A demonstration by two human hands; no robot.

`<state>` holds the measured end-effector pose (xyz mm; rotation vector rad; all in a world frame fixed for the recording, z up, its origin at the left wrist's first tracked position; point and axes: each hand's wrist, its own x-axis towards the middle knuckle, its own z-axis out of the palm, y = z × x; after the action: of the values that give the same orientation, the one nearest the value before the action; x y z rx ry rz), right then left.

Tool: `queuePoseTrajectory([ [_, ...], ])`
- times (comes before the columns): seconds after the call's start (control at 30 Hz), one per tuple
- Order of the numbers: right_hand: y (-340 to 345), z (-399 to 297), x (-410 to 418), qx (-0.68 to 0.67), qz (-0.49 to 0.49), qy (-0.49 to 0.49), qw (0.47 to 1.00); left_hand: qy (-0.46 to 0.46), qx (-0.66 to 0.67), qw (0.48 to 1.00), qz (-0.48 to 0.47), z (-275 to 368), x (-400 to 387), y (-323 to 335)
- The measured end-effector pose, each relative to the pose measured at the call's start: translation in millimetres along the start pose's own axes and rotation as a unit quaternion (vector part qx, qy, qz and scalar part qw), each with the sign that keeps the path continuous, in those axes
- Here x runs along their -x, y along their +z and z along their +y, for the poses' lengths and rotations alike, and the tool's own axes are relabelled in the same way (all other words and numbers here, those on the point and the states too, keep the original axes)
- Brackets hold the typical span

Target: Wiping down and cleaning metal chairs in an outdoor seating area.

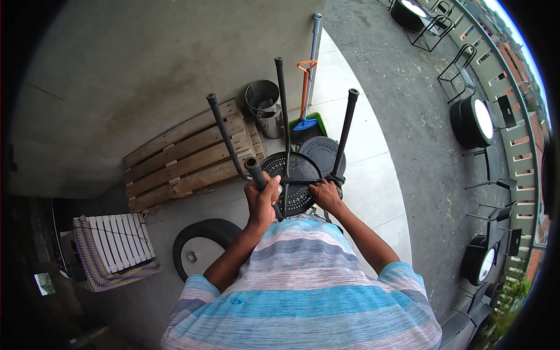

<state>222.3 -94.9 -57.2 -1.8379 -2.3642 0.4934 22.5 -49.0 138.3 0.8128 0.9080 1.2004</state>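
A black metal stool hangs upside down in front of me, its several tubular legs [345, 131] pointing up and its round perforated seat [297, 203] below. My left hand [261, 202] is wrapped around the nearest leg [258, 175], just under its open tube end. On the right, my right hand [326, 194] closes over the dark crossbar [302, 180] near the foot of another leg; its fingertips are partly hidden. Just beyond the black seat is a second round perforated disc [326, 153], grey, partly covered by the first.
Ahead left, a wooden pallet [192, 157] lies by the wall, with a metal bin [264, 105] beside it. An orange-handled broom [304, 92] stands in a green-rimmed container [321, 122]. A tire [181, 249] lies near my left arm. Chairs [494, 170] and tire tables [472, 122] line the railing.
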Motion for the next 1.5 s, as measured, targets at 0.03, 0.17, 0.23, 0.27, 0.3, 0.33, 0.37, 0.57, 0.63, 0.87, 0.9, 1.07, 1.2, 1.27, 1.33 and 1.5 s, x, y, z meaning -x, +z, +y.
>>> queuePoseTrajectory([
  [0.03,0,-6,-2,-0.038,-0.033,0.008,0.999,-0.002,-0.009,1.000,-0.003,0,2,0],
  [0.17,18,-10,7,-0.151,-0.063,-0.055,0.985,-0.015,-0.017,1.000,-0.006,-3,0,3],
  [0.23,20,-7,14,-0.216,-0.009,-0.112,0.970,-0.014,-0.010,1.000,-0.008,-2,-5,-1],
  [0.27,23,0,19,-0.251,0.013,-0.113,0.961,-0.014,-0.003,1.000,-0.004,0,-8,-3],
  [0.3,21,2,25,-0.251,0.016,-0.110,0.961,-0.003,-0.006,1.000,0.000,3,-11,-5],
  [0.33,15,2,30,-0.258,0.046,-0.033,0.964,-0.002,0.006,1.000,0.006,5,-13,-8],
  [0.37,9,1,34,-0.264,0.075,0.045,0.961,-0.001,0.018,1.000,0.011,7,-15,-12],
  [0.57,-37,-24,26,-0.275,0.203,0.142,0.929,0.008,0.012,1.000,-0.011,14,-10,-9],
  [0.63,-64,-38,10,-0.165,0.194,0.016,0.967,0.028,-0.005,0.999,-0.020,17,-5,-7],
  [0.87,-13,-3,-20,0.075,0.087,-0.022,0.993,0.006,0.026,1.000,0.002,7,6,-11],
  [0.9,-16,-5,-23,0.081,0.012,0.014,0.997,0.001,0.021,1.000,0.011,6,8,-13],
  [1.07,-22,-7,-32,0.163,0.077,0.048,0.982,0.015,0.024,0.999,0.015,8,11,-21],
  [1.2,13,-1,-20,0.110,0.039,0.061,0.991,0.027,0.000,1.000,0.008,5,23,-20],
  [1.27,30,-3,-15,-0.020,0.008,0.066,0.998,-0.014,-0.015,1.000,-0.014,0,31,-23],
  [1.33,43,-8,-10,-0.115,0.005,0.077,0.990,-0.027,-0.075,0.996,-0.041,-1,35,-26],
  [1.5,48,-31,-23,-0.293,-0.006,0.084,0.953,0.001,-0.151,0.985,-0.082,9,41,-29],
])
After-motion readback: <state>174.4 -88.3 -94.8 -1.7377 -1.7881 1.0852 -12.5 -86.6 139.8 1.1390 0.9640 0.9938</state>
